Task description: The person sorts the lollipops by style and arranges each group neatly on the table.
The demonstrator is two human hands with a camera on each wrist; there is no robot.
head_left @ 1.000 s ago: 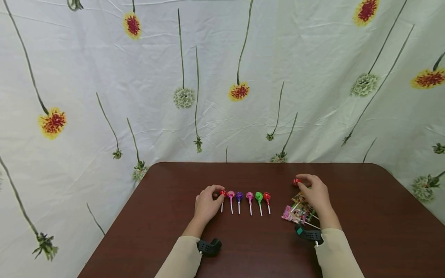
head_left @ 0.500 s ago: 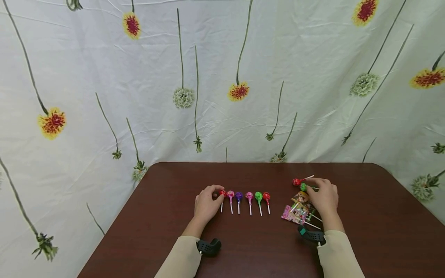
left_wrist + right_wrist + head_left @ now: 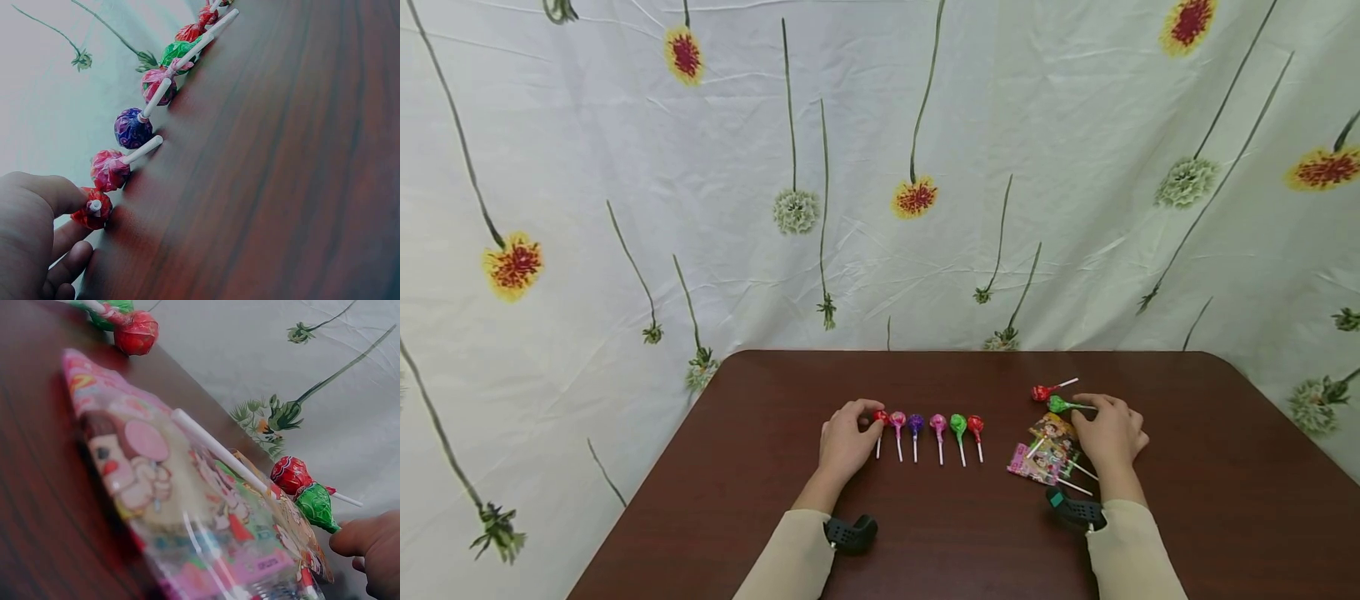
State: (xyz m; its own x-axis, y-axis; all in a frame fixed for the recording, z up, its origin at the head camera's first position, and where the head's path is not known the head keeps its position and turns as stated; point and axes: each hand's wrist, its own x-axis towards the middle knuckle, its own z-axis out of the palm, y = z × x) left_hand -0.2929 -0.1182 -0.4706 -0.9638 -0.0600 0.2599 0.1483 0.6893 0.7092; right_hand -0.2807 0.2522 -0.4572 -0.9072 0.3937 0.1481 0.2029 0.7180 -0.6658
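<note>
- The left hand (image 3: 848, 446) has its thumb and forefinger in a narrow pinch, holding the ball of the first red lollipop (image 3: 881, 417) at two o'clock from the hand.
- From there the row goes toward three o'clock: first pink lollipop (image 3: 898, 418), purple lollipop (image 3: 915, 422), second pink lollipop (image 3: 937, 422), first green lollipop (image 3: 957, 423), second red lollipop (image 3: 975, 423). It counts six: two red, two pink, one purple, one green. Their sticks point about to six o'clock.
- The right hand (image 3: 1110, 427) also has a narrow thumb and forefinger, curled around the stick of the second green lollipop (image 3: 1057, 404); how firmly they press, I cannot tell.
- At ten o'clock from this green ball, just beside it, lies the third red lollipop (image 3: 1042, 392), so eight lollipops are outside the packets.
- At eight o'clock from the right hand lie flat printed packets, overlapping: a pink packet (image 3: 1028, 465) and a yellow-brown packet (image 3: 1054, 425) are seen. The exact number cannot be told. Three white sticks (image 3: 1075, 486) show at them; what the packets contain is not clear.
- All rests on one brown table (image 3: 958, 533).
</note>
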